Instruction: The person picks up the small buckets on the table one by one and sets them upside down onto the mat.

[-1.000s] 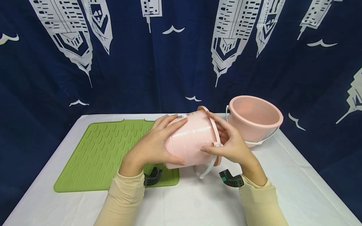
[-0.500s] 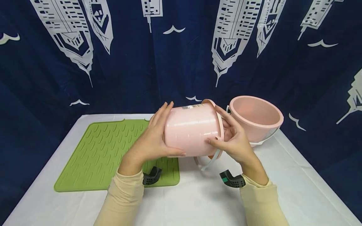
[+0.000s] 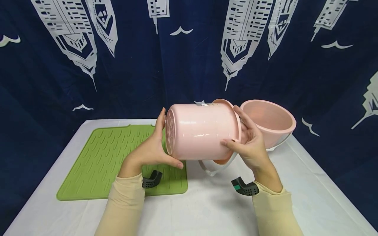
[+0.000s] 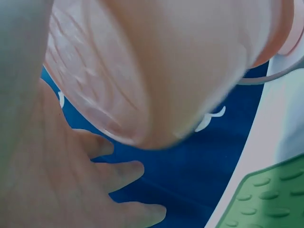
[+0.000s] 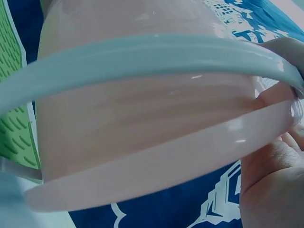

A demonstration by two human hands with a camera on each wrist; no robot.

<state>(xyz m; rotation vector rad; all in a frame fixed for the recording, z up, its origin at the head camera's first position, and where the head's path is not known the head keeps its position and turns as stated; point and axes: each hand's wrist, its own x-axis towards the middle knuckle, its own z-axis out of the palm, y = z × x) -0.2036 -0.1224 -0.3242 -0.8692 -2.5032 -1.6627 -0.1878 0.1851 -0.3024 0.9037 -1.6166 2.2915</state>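
A pink bucket (image 3: 203,131) is held up on its side over the table, its base to the left and its rim to the right. My right hand (image 3: 253,146) grips the rim, thumb on the near wall and fingers at the opening. Beside the base, my left hand (image 3: 146,150) has its fingers spread; in the left wrist view straight fingers (image 4: 118,175) lie apart from the patterned base (image 4: 90,71). The bucket's white handle (image 3: 213,172) hangs below the rim. A label on the upper side shows only in part.
Behind my right hand stands a second pink bucket (image 3: 270,139), upright with a white handle. A green ridged mat (image 3: 112,164) lies on the left of the white-covered table (image 3: 200,209). A dark blue curtain (image 3: 183,65) closes off the back.
The bucket has risen and turned level, its base swinging up into view. My left hand has eased off the base to the left, while my right hand keeps its grip on the rim.
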